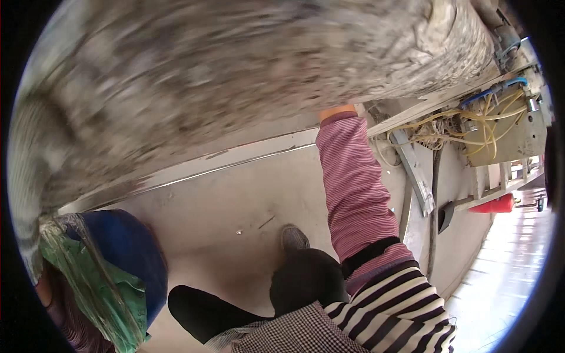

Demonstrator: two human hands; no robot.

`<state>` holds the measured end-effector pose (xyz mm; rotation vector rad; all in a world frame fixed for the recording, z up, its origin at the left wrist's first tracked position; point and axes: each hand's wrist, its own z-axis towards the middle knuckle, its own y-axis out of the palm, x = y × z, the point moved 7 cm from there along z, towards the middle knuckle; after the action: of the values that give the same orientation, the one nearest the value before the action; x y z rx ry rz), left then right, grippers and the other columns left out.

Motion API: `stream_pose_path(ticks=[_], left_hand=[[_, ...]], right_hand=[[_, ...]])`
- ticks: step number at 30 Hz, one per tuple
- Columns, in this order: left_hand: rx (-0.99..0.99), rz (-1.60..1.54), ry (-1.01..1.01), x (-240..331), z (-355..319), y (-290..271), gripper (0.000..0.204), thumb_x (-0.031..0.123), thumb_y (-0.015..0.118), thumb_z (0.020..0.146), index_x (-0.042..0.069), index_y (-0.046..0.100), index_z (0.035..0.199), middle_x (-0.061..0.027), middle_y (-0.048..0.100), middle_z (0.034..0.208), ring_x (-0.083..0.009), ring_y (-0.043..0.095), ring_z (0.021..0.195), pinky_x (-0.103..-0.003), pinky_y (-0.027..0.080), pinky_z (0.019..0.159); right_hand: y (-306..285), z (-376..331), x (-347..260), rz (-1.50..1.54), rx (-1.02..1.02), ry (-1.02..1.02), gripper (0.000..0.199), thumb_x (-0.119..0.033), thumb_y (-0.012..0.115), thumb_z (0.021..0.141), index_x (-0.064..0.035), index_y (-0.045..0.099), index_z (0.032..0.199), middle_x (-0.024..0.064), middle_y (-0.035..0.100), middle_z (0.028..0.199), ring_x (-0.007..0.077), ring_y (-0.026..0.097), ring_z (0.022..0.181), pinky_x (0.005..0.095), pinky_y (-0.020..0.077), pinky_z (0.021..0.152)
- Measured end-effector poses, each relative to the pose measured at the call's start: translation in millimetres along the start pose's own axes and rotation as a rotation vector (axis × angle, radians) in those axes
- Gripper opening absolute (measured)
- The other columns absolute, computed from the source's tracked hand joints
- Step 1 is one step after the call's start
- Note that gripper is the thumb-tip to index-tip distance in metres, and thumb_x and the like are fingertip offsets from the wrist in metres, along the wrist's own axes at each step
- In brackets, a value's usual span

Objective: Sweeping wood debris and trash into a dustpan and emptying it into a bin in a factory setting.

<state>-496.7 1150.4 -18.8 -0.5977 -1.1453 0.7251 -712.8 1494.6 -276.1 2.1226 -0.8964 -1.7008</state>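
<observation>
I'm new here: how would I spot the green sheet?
Find the huge mottled grey-brown mass across the top. Below its left end sits a rounded blue object. The crumpled sheet partly covers that in this view, set apart by its green colour and wrinkles.

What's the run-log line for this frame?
right wrist: at grey-brown mass, hand hidden | left hand: mostly hidden, near green plastic | blue barrel: lower left

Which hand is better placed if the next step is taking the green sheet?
Left, probably: the left hand, partly in view, is close to the green sheet. The right wrist is far across, and its hand is hidden by the grey-brown mass.
</observation>
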Motion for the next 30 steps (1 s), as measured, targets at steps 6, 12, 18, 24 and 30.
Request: stream_pose_path(ticks=[6, 12, 18, 24, 30], left_hand=[[-0.086, -0.143, 0.029, 5, 8, 13, 0.087, 0.042, 0.074, 0.080, -0.002, 0.036, 0.145, -0.0205, 0.058, 0.129, -0.0290, 0.057, 0.120, -0.044, 0.043, 0.105], [0.313, 0.575, 0.606, 62, 5, -10, 0.074, 0.030, 0.081, 0.065, -0.003, 0.057, 0.126, -0.0178, 0.066, 0.114, -0.0312, 0.065, 0.105, -0.040, 0.050, 0.095], [0.374, 0.573, 0.603, 62, 2, -19, 0.062, 0.035, 0.076, 0.067, 0.002, 0.062, 0.117, -0.0140, 0.068, 0.110, -0.0299, 0.065, 0.100, -0.037, 0.051, 0.088], [0.320, 0.616, 0.577, 66, 12, -6, 0.061, 0.042, 0.073, 0.074, 0.006, 0.061, 0.121, -0.0116, 0.067, 0.109, -0.0281, 0.065, 0.102, -0.038, 0.051, 0.088], [0.292, 0.658, 0.366, 65, -3, -15, 0.066, 0.054, 0.067, 0.080, 0.011, 0.059, 0.129, -0.0137, 0.066, 0.118, -0.0302, 0.063, 0.110, -0.041, 0.050, 0.093]], right_hand=[[6, -55, -16, 0.020, 0.122, 0.023, 0.026, -0.031, 0.050, 0.097, -0.0126, 0.049, 0.078, 0.0005, 0.050, 0.059, 0.0147, 0.050, 0.046, 0.0285, 0.0436, 0.043], [33, -225, -3, 0.096, -0.072, 0.145, 0.022, -0.026, 0.054, 0.097, -0.0121, 0.049, 0.081, 0.0039, 0.049, 0.062, 0.0199, 0.051, 0.052, 0.0339, 0.0450, 0.049], [54, -458, -57, -0.049, -0.035, 0.580, 0.041, -0.028, 0.053, 0.101, -0.0146, 0.036, 0.066, -0.0030, 0.036, 0.051, 0.0107, 0.036, 0.039, 0.0252, 0.0320, 0.037], [11, -534, -55, -0.240, 0.124, 0.715, 0.034, -0.008, 0.057, 0.091, -0.0013, 0.047, 0.123, -0.0016, 0.043, 0.062, 0.0066, 0.037, 0.041, 0.0217, 0.0310, 0.037], [-7, -413, 33, -0.995, -0.211, 0.378, 0.037, -0.026, 0.062, 0.085, 0.0012, 0.059, 0.111, 0.0054, 0.058, 0.071, 0.0135, 0.054, 0.058, 0.0301, 0.0460, 0.053]])
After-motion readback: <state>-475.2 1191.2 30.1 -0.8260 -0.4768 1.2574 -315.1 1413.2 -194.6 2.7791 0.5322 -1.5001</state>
